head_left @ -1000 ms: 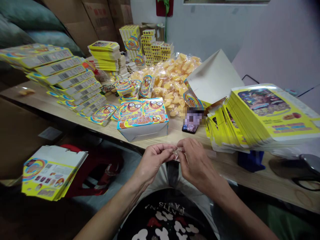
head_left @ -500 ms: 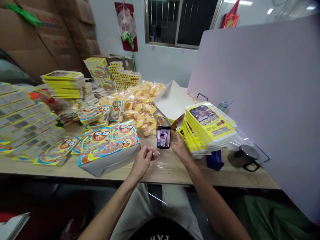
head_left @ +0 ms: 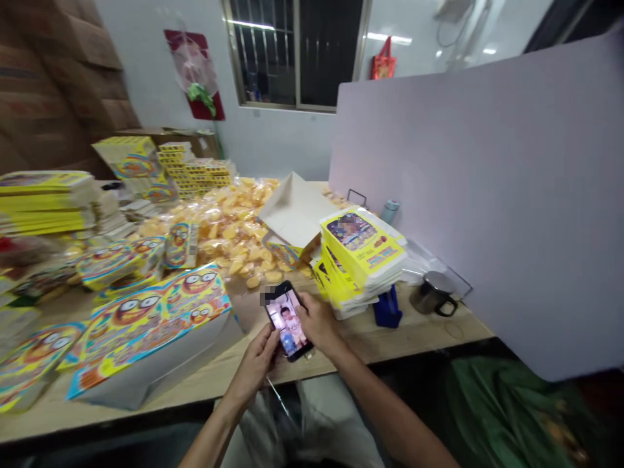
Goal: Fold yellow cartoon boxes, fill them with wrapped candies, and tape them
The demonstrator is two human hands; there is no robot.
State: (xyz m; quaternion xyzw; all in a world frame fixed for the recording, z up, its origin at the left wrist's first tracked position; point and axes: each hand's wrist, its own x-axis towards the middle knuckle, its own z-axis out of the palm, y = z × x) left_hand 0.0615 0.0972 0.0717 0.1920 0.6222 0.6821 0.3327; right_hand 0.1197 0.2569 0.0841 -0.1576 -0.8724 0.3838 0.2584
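A dark smartphone (head_left: 287,318) with a lit screen is tilted over the front part of the table, between my two hands. My right hand (head_left: 318,318) grips its right edge, the thumb lying over the screen's side. At the lower left edge of the phone, my left hand (head_left: 260,348) has its fingers closed against it. The undersides of both hands' grips are hidden. Just left of my left hand lies a colourful display box (head_left: 160,331) with cartoon faces. Close beyond my right hand rises a stack of yellow printed card packs (head_left: 361,260).
Yellow wrapped pieces (head_left: 229,227) are heaped mid-table beside an open white-lined box (head_left: 297,211). A metal mug (head_left: 431,294) and a blue holder (head_left: 389,307) stand at right. Smaller cartoon boxes (head_left: 117,260) are piled at left. A pale partition (head_left: 463,195) borders the right side.
My right hand has taken hold of the phone, and it has come nearer and tilted. My left hand has moved to its left edge. The view has turned right.
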